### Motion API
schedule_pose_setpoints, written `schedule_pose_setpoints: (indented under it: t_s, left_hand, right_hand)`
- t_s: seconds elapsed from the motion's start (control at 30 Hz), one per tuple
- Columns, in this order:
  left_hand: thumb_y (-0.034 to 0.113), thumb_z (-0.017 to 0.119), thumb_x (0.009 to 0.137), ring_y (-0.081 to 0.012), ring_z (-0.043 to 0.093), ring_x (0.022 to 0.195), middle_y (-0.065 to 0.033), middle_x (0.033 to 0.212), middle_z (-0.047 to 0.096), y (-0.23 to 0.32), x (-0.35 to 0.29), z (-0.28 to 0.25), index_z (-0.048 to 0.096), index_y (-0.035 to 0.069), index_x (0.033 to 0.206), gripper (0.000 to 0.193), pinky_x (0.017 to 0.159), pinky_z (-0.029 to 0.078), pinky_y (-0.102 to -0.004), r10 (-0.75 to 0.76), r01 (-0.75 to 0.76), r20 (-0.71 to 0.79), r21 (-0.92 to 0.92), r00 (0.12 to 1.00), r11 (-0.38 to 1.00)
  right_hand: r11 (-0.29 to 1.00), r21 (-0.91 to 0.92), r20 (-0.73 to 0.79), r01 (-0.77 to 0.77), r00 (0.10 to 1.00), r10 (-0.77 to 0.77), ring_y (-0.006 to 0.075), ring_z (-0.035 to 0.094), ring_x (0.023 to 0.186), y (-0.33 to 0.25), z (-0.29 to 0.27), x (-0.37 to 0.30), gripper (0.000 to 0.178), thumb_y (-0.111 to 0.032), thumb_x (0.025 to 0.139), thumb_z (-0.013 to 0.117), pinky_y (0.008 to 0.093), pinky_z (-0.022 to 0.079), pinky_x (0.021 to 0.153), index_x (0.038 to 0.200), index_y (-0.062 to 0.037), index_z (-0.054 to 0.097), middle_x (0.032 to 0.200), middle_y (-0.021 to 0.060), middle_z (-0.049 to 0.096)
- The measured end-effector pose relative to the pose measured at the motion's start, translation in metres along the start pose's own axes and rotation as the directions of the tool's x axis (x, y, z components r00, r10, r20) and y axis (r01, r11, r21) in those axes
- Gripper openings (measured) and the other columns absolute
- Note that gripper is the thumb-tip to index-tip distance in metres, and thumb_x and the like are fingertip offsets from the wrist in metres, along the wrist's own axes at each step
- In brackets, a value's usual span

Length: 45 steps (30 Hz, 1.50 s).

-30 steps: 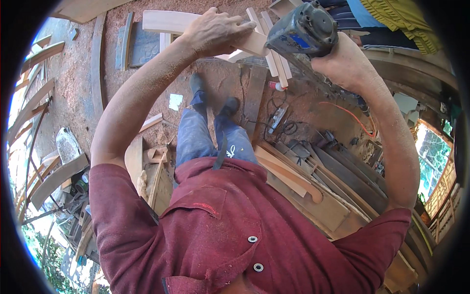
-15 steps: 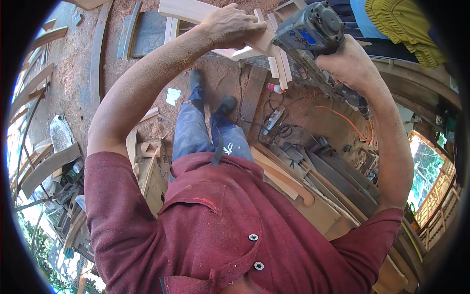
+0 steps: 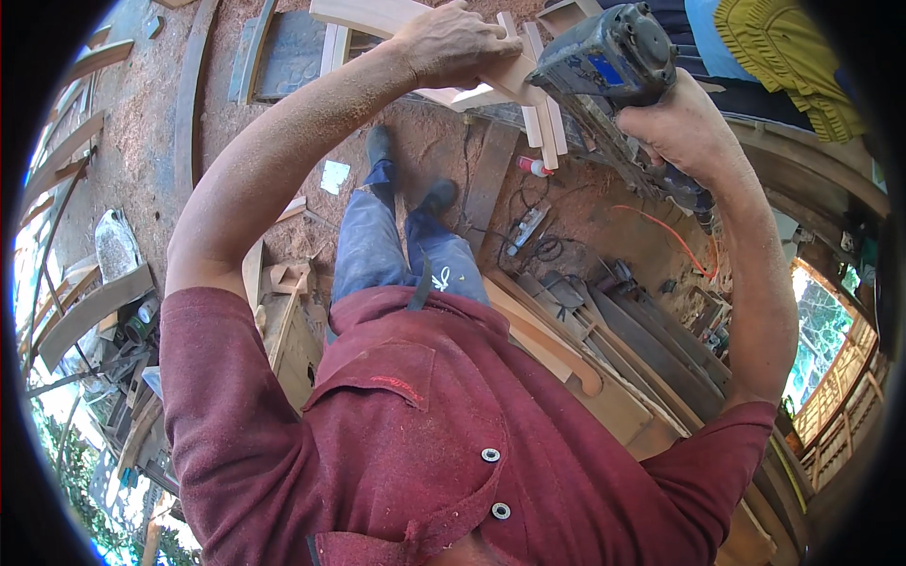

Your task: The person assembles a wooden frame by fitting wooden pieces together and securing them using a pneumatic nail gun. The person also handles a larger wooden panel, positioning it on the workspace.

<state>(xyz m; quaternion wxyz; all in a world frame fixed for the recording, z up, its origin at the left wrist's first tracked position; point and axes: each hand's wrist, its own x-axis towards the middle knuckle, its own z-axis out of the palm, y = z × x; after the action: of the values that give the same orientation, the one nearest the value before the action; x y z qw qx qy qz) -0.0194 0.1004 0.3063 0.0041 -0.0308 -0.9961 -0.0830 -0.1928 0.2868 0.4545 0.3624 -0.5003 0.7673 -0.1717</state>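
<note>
My right hand (image 3: 681, 121) is wrapped round the handle of a dark nail gun (image 3: 609, 55) with a blue patch on its side. Its nose end meets a joint in a pale wooden frame (image 3: 517, 83), though the exact contact point is hard to see. My left hand (image 3: 455, 45) grips the same frame just left of the gun, fingers closed over a pale slat. A broad, curved pale board (image 3: 363, 13) runs out from under that hand toward the left. From the back of the nail gun's grip, a dark fitting (image 3: 689, 191) hangs down beside my right forearm.
Sawdust covers the floor around my boots (image 3: 379, 146). A red-and-white bottle (image 3: 534, 167), a power strip (image 3: 527, 230) with dark cords and an orange hose (image 3: 665, 231) lie there. Stacked boards (image 3: 642, 330) are at right, curved timbers (image 3: 193, 104) at left. Yellow cloth (image 3: 788, 61) hangs at the far right.
The whole view has shifted slightly. Both hands keep their grips, and the nail gun stays against the wooden frame, with hardly any other movement.
</note>
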Motion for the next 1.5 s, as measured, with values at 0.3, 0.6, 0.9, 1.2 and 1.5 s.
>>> schedule_pose_setpoints:
  t_s: [0.3, 0.6, 0.9, 1.2, 1.5]
  left_hand:
    - [0.027, 0.074, 0.078, -0.0231, 0.070, 0.099, -0.0030, 0.100, 0.069, -0.003, -0.002, 0.001, 0.060, 0.014, 0.107, 0.035, 0.080, 0.050, -0.0428, 0.044, -0.047, -0.057, -0.041, 0.997, 0.998]
    - [0.039, 0.085, 0.075, -0.0186, 0.069, 0.106, 0.0002, 0.110, 0.072, -0.008, -0.009, 0.019, 0.051, 0.023, 0.140, 0.075, 0.091, 0.052, -0.0400, 0.031, -0.023, -0.062, 0.129, 0.998, 0.991]
    - [0.030, 0.083, 0.075, -0.0219, 0.068, 0.107, -0.0027, 0.116, 0.069, 0.002, 0.001, 0.006, 0.055, 0.019, 0.134, 0.067, 0.091, 0.049, -0.0389, -0.018, 0.022, -0.052, 0.067, 0.998, 0.998]
    - [0.030, 0.083, 0.075, -0.0226, 0.068, 0.100, -0.0050, 0.110, 0.069, -0.002, -0.010, 0.005, 0.047, 0.014, 0.145, 0.080, 0.087, 0.045, -0.0407, -0.058, 0.058, -0.018, 0.024, 0.998, 0.998]
    - [0.026, 0.076, 0.080, -0.0249, 0.065, 0.093, -0.0062, 0.101, 0.064, 0.006, -0.002, -0.010, 0.047, 0.010, 0.146, 0.074, 0.085, 0.045, -0.0411, -0.053, 0.053, 0.013, 0.016, 0.999, 0.998]
  right_hand:
    - [0.997, -0.043, 0.050, -0.071, 0.996, 0.073, 0.0080, 0.049, 0.046, -0.011, 0.000, -0.001, 0.019, -0.008, 0.078, 0.063, 0.0284, 0.041, 0.044, 0.092, 0.0037, 0.065, 0.061, 0.0011, 0.055]
    - [0.985, -0.148, 0.388, 0.089, 0.921, -0.025, 0.0275, 0.070, 0.084, -0.050, -0.022, -0.002, 0.047, -0.024, 0.088, 0.070, 0.0375, 0.055, 0.075, 0.123, 0.0055, 0.059, 0.092, 0.0163, 0.069]
    - [0.991, 0.123, -0.118, -0.056, 0.991, 0.070, 0.0353, 0.067, 0.108, 0.027, -0.004, -0.056, 0.046, -0.016, 0.080, 0.064, 0.0398, 0.050, 0.096, 0.125, -0.0060, 0.064, 0.113, 0.0213, 0.071]
    - [0.955, 0.010, -0.193, -0.297, 0.936, 0.293, 0.0430, 0.060, 0.119, 0.140, 0.049, -0.052, 0.067, -0.016, 0.082, 0.066, 0.0426, 0.045, 0.104, 0.143, 0.0049, 0.047, 0.123, 0.0305, 0.064]
    - [0.798, -0.067, -0.285, -0.598, 0.778, 0.559, 0.0474, 0.064, 0.110, 0.282, 0.160, 0.075, 0.072, -0.008, 0.084, 0.058, 0.0523, 0.051, 0.095, 0.149, 0.0108, 0.033, 0.114, 0.0373, 0.064]
